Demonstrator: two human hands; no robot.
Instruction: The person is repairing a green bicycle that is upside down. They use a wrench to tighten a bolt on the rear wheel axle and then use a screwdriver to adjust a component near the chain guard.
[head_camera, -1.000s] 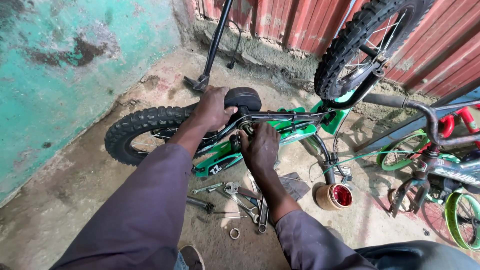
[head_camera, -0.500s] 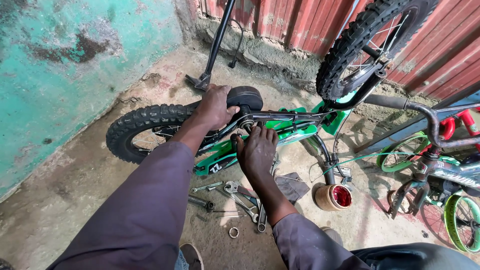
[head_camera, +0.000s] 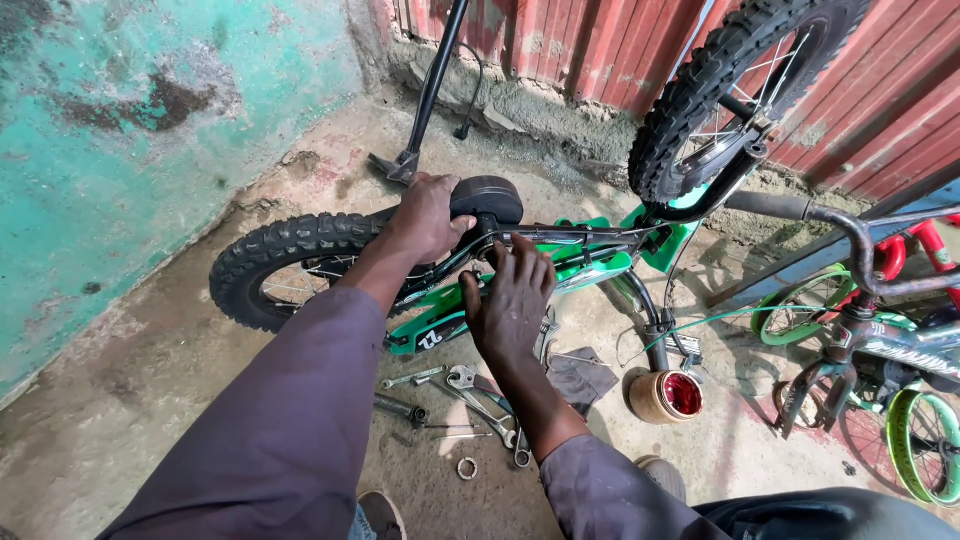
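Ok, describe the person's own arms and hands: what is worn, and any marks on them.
Both arms wear long sleeves of a plain, dull purplish-grey cloth: the left sleeve ends just short of the wrist, the right sleeve likewise. The left hand and right hand are bare, with no gloves, and no rings or watch that I can see. The right hand's fingers look smudged with dark grime.

Outdoor bike repair spot — wrenches scattered on concrete ground, several bicycles, corrugated metal wall
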